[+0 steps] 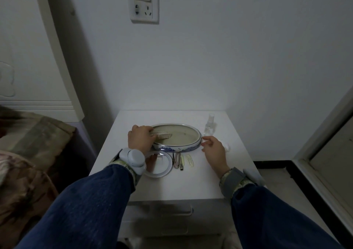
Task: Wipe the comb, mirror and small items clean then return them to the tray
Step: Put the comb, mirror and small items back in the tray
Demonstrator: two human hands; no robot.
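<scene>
A person is standing over a small white bedside cabinet (pixel 219 182), seen from a head camera, both blue-sleeved arms reaching forward; the left hand (pixel 140 139) is curling its fingers (pixel 148 129) around the handle end of a pale comb (pixel 164 135), which is lying inside the oval blue-and-white tray (pixel 191 146), at about nine o'clock within it, teeth end pointing toward three o'clock; the thumb's position cannot be told, being hidden behind the hand; the right hand (pixel 213 149) is holding nothing, its fingers loosely spread and half bent, fingertips (pixel 204 138) just beside or touching the tray rim at three o'clock, apparently steadying it; at six o'clock from the tray, outside it, are lying a round mirror (pixel 160 163), partly under the left wrist, and beside it several hair clips (pixel 178 160) and a flat pale clip (pixel 190 160); a small clear bottle (pixel 210 124) is standing at two o'clock from the tray; a white wad (pixel 227 146), possibly cotton, is peeping out beyond the right hand; judging by looks, the comb is light, stiff and thin, best gripped at its handle; the mirror is likely fragile and smudge-prone, better taken by its rim; the clips are tiny and need pinching.
</scene>
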